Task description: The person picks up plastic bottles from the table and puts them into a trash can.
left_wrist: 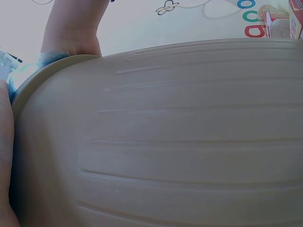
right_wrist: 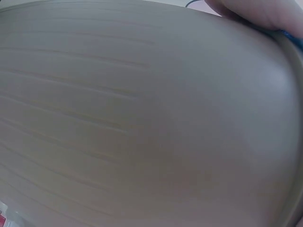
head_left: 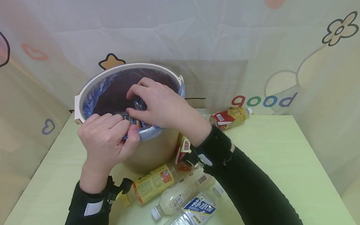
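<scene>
A beige trash bin (head_left: pixel 149 151) with a pale rim and a blue liner bag (head_left: pixel 91 100) stands on the table. My left hand (head_left: pixel 106 136) grips its near rim, fingers over the edge and liner. My right hand (head_left: pixel 157 103) reaches over the near right rim, its fingers and thumb curled round a plastic bottle (head_left: pixel 139 104) in the bin's mouth. Blue and orange show on that bottle's label; the rest is hidden by the hands and rim. Both wrist views are mostly filled by the bin's ribbed side (left_wrist: pixel 189 132).
In front of the bin lie a yellow-labelled bottle (head_left: pixel 154 183), a milky white bottle (head_left: pixel 185 193) and a clear bottle with a blue label (head_left: pixel 200 207). A red-labelled bottle (head_left: pixel 182 153) is beside the bin, another red-and-yellow one (head_left: pixel 231 118) behind. A printed curtain (head_left: pixel 216 33) hangs at the back.
</scene>
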The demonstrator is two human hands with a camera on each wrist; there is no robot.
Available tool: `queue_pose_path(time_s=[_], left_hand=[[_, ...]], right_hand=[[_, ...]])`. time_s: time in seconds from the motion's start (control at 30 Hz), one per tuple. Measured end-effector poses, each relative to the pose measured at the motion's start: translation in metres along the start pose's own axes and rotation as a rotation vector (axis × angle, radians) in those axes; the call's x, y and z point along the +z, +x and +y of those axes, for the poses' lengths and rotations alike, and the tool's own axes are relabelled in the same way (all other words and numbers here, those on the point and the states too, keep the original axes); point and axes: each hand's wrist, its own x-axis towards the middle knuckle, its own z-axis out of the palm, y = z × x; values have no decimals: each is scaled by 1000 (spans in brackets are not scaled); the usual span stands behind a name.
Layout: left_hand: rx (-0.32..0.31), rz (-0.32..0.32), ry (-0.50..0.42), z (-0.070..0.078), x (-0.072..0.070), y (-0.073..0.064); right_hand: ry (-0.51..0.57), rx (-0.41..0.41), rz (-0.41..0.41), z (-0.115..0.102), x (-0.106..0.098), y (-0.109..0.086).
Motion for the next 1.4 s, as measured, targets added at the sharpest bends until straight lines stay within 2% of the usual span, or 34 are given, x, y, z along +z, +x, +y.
queue_pose_path(time_s=[0.17,0.4,0.57,0.73,0.87,0.97,1.03,1.1,1.23,1.33,1.4], left_hand=[[4,5,3,0,0,0],[16,28,3,2,0,3],[16,34,2,4,-1,6],[12,35,0,5,-2,8],[9,46,-7,7,-2,9],[10,57,-12,7,-2,9],[10,62,-15,8,-2,9],[11,63,-17,8,-2,9],[12,52,-18,8,-1,9],[11,40,-12,7,-2,8],[10,31,-9,7,-2,8]], right_hand=[[40,-38,84,2,2,-2],[153,-139,287,6,6,-8],[195,-178,413,13,3,-14],[213,-204,572,33,-2,-25],[225,-185,648,61,-1,-37],[211,-119,640,89,3,-50],[184,-44,600,109,8,-62],[146,43,526,130,15,-76],[68,197,325,171,34,-103],[13,257,201,197,48,-116],[-11,281,150,212,57,-122]])
